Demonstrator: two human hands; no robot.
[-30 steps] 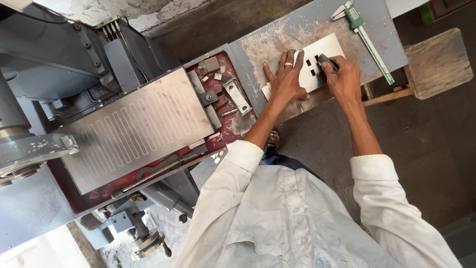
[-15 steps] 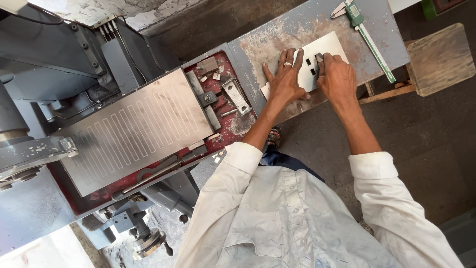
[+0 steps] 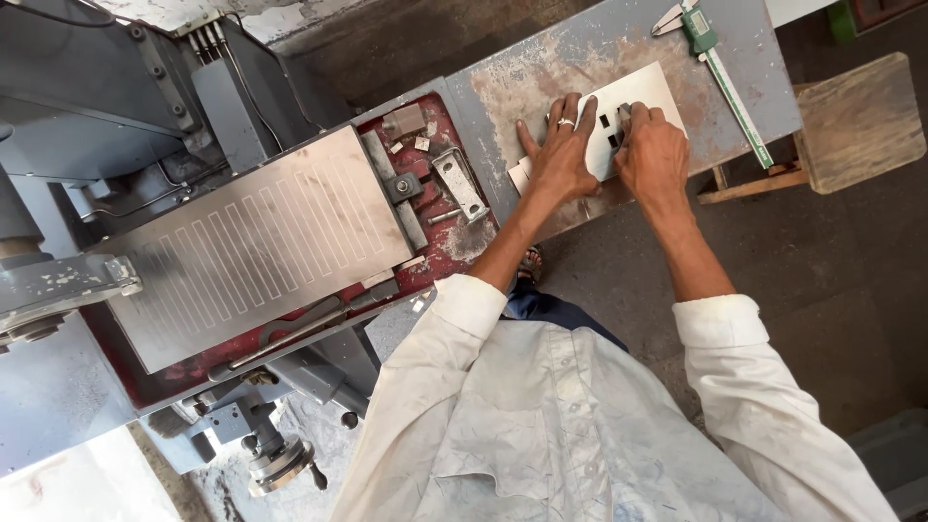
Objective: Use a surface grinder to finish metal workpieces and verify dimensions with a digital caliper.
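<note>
**Two Hands on a White Sheet**

On the far left sits a big grey machine with a flat striped metal plate (image 3: pixel 256 242). Next to it is a red tray (image 3: pixel 454 237) with small metal bits lying in it.

Then comes the grey tabletop (image 3: pixel 541 68). A white sheet (image 3: pixel 648 92) lies flat on it, with little dark blocks on top. The left hand (image 3: pixel 561 155) is open and spread, pressing down on the sheet. It wears a ring. The right hand (image 3: pixel 652 150) is just beside it, with its fingers curled around a small dark piece on the sheet.

Further right lies a long measuring tool (image 3: pixel 725 82) with a green part, then a wooden stool (image 3: pixel 855 121).

The sheet lies near the tabletop's edge. If the left hand lifts, I think the sheet could slip and the little blocks could tumble off.
</note>
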